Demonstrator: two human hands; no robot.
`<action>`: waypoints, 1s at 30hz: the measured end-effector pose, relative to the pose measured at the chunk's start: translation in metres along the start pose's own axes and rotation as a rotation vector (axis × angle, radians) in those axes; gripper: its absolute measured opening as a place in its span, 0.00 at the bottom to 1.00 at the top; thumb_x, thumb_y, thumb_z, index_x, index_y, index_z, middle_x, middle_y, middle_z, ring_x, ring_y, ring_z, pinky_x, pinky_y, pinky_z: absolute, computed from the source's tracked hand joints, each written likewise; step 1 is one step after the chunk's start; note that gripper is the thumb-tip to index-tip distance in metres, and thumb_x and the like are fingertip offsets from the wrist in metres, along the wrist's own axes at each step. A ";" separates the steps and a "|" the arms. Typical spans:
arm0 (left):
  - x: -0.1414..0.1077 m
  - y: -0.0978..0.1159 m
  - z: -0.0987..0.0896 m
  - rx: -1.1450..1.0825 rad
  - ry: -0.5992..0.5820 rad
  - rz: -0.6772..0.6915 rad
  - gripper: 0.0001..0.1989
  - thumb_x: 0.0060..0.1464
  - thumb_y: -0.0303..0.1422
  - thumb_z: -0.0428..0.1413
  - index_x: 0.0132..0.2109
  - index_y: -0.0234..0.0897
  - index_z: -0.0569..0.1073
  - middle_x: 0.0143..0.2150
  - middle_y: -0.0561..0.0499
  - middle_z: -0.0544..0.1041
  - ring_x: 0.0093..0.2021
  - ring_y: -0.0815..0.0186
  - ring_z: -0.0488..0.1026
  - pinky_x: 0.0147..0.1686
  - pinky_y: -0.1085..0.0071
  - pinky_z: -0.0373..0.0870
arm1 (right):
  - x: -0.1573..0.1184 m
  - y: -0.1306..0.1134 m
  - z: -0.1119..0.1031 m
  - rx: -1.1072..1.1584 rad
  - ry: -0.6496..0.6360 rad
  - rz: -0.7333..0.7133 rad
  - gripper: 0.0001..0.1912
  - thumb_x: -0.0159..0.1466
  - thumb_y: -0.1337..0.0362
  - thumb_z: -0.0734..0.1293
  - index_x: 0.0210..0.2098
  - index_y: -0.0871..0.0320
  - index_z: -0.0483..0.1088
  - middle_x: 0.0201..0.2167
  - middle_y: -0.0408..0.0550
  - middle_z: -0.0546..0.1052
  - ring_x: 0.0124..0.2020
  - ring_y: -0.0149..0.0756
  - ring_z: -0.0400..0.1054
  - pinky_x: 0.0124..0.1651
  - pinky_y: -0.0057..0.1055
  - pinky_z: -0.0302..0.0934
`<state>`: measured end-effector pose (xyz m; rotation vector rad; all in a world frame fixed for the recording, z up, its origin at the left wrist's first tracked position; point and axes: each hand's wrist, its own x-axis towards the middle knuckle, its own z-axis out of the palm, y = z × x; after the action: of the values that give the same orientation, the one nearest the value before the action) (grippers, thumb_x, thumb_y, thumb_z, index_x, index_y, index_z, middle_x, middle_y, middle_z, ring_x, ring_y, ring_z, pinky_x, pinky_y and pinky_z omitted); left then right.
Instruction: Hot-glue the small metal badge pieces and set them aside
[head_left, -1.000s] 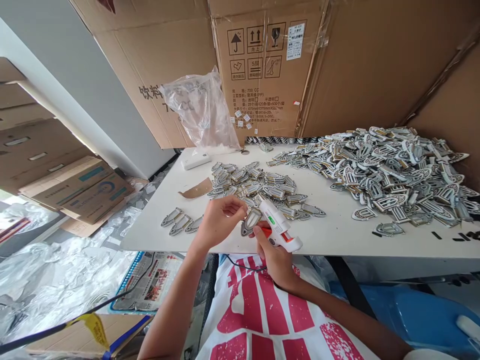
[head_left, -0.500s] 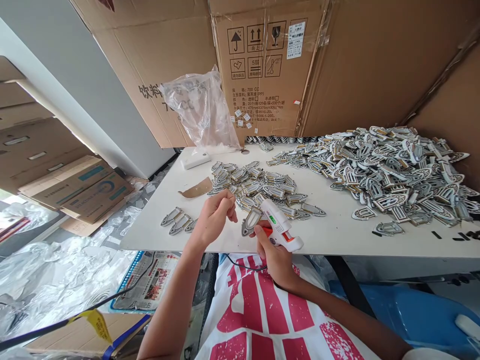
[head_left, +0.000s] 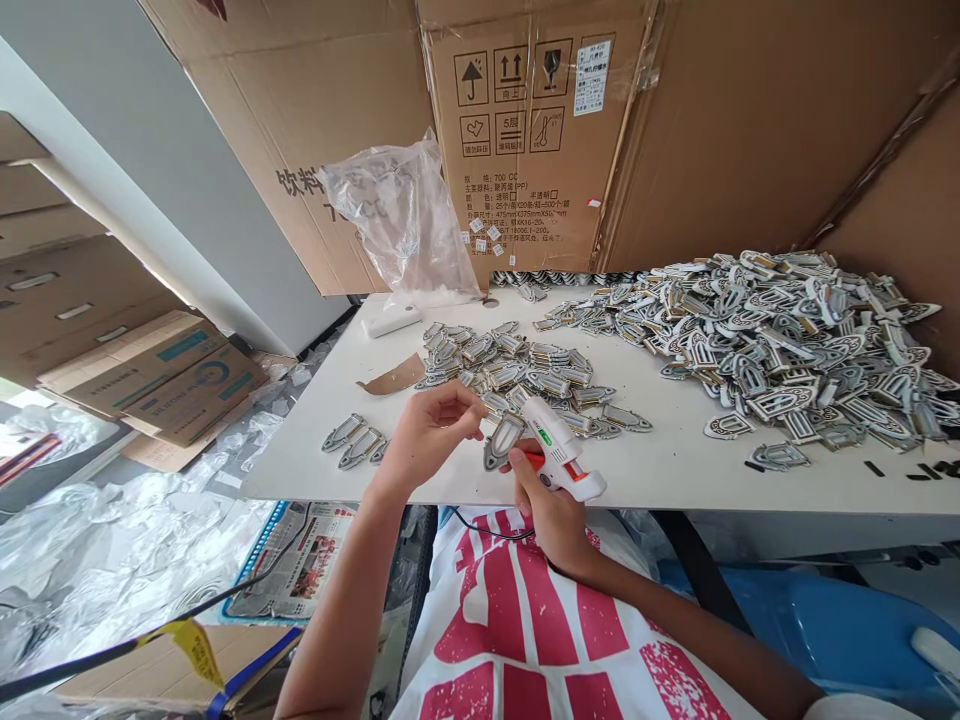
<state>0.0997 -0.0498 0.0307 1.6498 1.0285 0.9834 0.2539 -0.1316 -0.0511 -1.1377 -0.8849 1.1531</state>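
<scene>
My right hand (head_left: 551, 505) grips a white hot glue gun (head_left: 559, 450) with a red trigger, its body tilted up and to the left. At that hand's fingertips is a grey arch-shaped frame piece (head_left: 501, 442), raised at an angle. My left hand (head_left: 431, 430) is just left of the piece, its fingers curled in a pinch; whatever they may hold is too small to make out. Behind both hands lies a heap of similar grey frame pieces (head_left: 480, 350). A few more pieces (head_left: 363, 447) sit in a row beside my left wrist.
A large pile of white-and-grey pieces (head_left: 757, 330) covers the table's right side. Small black strips (head_left: 874, 468) lie near the front edge. A scrap of brown cardboard (head_left: 394, 376), a white box-like object (head_left: 391, 320) and a plastic bag (head_left: 409, 220) are at left. Cardboard boxes (head_left: 525, 200) wall the back.
My left hand has turned and shifted slightly right, closer to the frame piece, its fingers less tightly curled. The right hand and glue gun have stayed in place.
</scene>
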 end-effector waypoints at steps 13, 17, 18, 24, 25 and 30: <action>-0.002 0.002 -0.004 -0.107 -0.057 -0.044 0.08 0.59 0.38 0.68 0.34 0.39 0.83 0.30 0.51 0.81 0.29 0.67 0.77 0.35 0.67 0.81 | 0.001 -0.005 0.001 -0.016 0.019 0.000 0.29 0.66 0.33 0.72 0.28 0.51 0.69 0.14 0.36 0.60 0.18 0.32 0.53 0.23 0.32 0.54; -0.003 0.002 -0.006 -0.151 -0.078 -0.064 0.08 0.59 0.37 0.69 0.35 0.37 0.83 0.30 0.51 0.81 0.29 0.69 0.76 0.35 0.69 0.80 | 0.004 0.001 0.000 -0.021 0.031 -0.022 0.30 0.65 0.31 0.72 0.29 0.52 0.72 0.14 0.34 0.60 0.17 0.32 0.52 0.22 0.31 0.54; -0.003 0.001 -0.006 -0.160 -0.082 -0.067 0.08 0.59 0.37 0.69 0.35 0.37 0.84 0.30 0.51 0.81 0.29 0.69 0.76 0.35 0.70 0.80 | 0.004 0.003 0.000 -0.019 0.030 -0.024 0.30 0.64 0.31 0.72 0.30 0.53 0.72 0.14 0.34 0.60 0.17 0.31 0.52 0.22 0.30 0.54; -0.003 0.000 -0.006 -0.181 -0.091 -0.067 0.09 0.59 0.37 0.70 0.36 0.37 0.84 0.31 0.51 0.81 0.30 0.69 0.76 0.35 0.71 0.78 | 0.005 0.006 0.000 0.007 0.026 -0.038 0.28 0.66 0.34 0.73 0.31 0.53 0.73 0.14 0.33 0.61 0.17 0.31 0.51 0.22 0.30 0.52; -0.003 0.000 -0.006 -0.179 -0.088 -0.066 0.09 0.59 0.37 0.70 0.36 0.37 0.84 0.31 0.51 0.81 0.30 0.69 0.76 0.35 0.70 0.78 | 0.005 0.006 0.000 0.010 0.026 -0.041 0.28 0.66 0.34 0.73 0.31 0.53 0.73 0.14 0.33 0.60 0.17 0.31 0.51 0.22 0.30 0.52; -0.003 0.003 -0.006 -0.158 -0.037 -0.043 0.10 0.61 0.38 0.68 0.35 0.37 0.81 0.28 0.52 0.79 0.29 0.68 0.76 0.35 0.69 0.76 | 0.004 0.008 0.000 0.024 0.025 -0.043 0.27 0.67 0.36 0.73 0.33 0.54 0.73 0.15 0.33 0.61 0.17 0.30 0.51 0.21 0.29 0.51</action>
<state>0.0934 -0.0519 0.0345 1.5048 0.9338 0.9773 0.2534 -0.1277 -0.0586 -1.1064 -0.8705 1.1100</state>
